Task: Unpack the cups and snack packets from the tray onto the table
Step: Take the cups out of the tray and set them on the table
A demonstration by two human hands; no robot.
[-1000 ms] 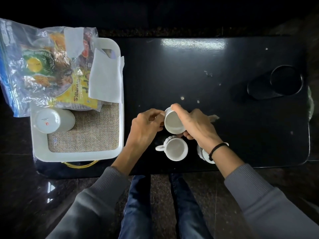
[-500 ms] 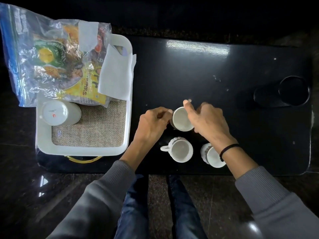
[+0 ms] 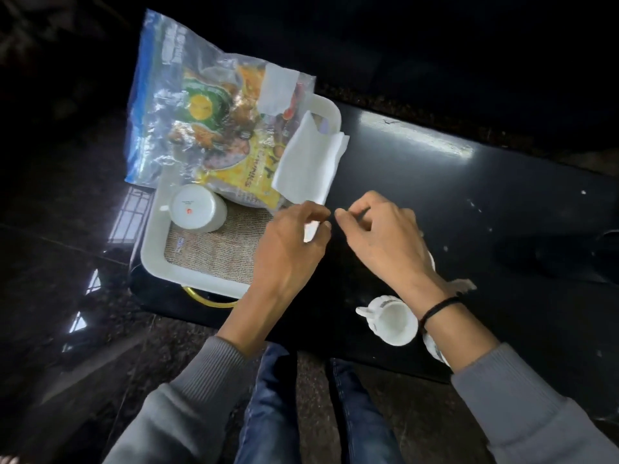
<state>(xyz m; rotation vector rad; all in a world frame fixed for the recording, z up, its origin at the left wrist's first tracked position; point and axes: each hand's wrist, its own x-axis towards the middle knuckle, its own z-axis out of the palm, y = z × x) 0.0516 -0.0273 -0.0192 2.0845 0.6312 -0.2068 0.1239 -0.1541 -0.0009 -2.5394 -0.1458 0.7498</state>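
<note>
Two hands meet at the centre of the frame, over the right rim of the white tray (image 3: 152, 249). The left hand (image 3: 288, 252) has its fingers curled round the lower corner of a white napkin (image 3: 310, 165), a strip of white showing between thumb and fingers, so it appears to be pinching the napkin. The right hand (image 3: 378, 236) hovers just beside it with fingers loosely bent and fingertips close together; whether it holds anything I cannot tell.

The napkin lies draped over the tray's rim and across the snack bag (image 3: 207, 112), a clear zip bag of yellow and green packets at the upper left, half on the tray and half hanging off its far edge. Lifting the napkin first probably frees the bag beneath.

One upside-down cup (image 3: 196, 209) sits on the woven mat at the tray's left side, still to be unpacked. On the black tabletop (image 3: 502, 202), lower right, an upright cup (image 3: 392, 319) stands clear, and other white pieces show partly hidden behind the right wrist.
</note>
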